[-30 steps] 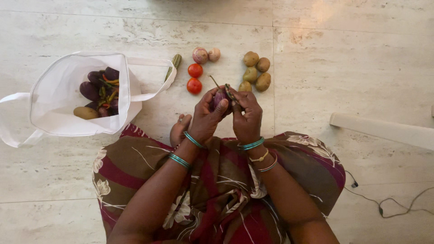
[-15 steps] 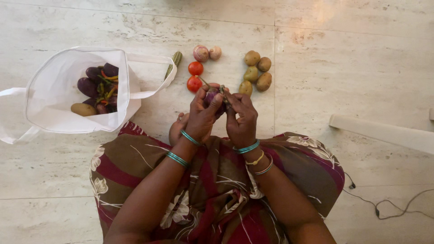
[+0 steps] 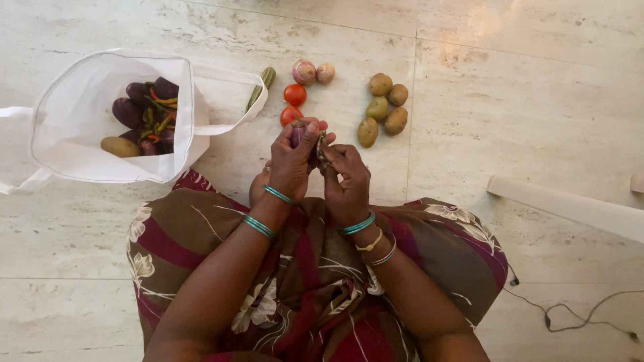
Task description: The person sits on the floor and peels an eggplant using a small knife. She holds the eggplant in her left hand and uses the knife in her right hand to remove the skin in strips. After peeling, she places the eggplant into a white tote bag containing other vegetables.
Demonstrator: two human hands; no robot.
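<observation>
Since a second ago we see both hands drift left; left hand (image 3: 293, 157) grips a purple eggplant (image 3: 298, 135), right hand (image 3: 344, 179) pinches its green cap, above floor (image 3: 523, 100) beside tomatoes (image 3: 293, 94).

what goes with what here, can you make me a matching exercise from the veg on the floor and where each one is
Column one:
1. potatoes
2. tomatoes
3. small purple eggplant
4. white bag

Column two:
a. between both hands
b. far left, open, holding eggplants
c. red pair below the two onions
d. group of five, right of the tomatoes

Pairs: 1-d, 2-c, 3-a, 4-b
</observation>
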